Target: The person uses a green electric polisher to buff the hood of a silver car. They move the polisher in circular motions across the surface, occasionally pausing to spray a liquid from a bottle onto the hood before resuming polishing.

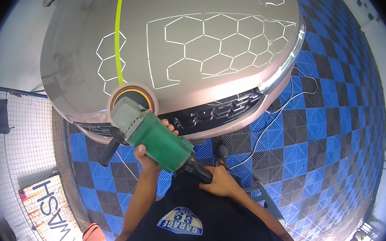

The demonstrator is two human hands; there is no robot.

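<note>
My left hand (149, 159) cradles the green body of a corded rotary polisher (162, 142), thumb on the near side and fingertips showing on the far side. My right hand (222, 181) is wrapped around its black rear handle (197, 170). The round polishing pad (153, 104), blurred at its rim, lies against the front of a car's beige hood (133, 60). A black side handle (108, 152) juts out from the polisher's head, held by neither hand. Yellow-green masking tape (118, 41) runs along the hood and ends at the pad.
Hexagonal light reflections (220, 42) show on the hood. The dark front grille (214, 112) lies beyond the polisher. A pale cable (272, 124) trails over blue and black floor tiles (327, 125). A plastic stool (267, 199) stands by my right arm. A clog-shod foot (222, 152) shows below the bumper.
</note>
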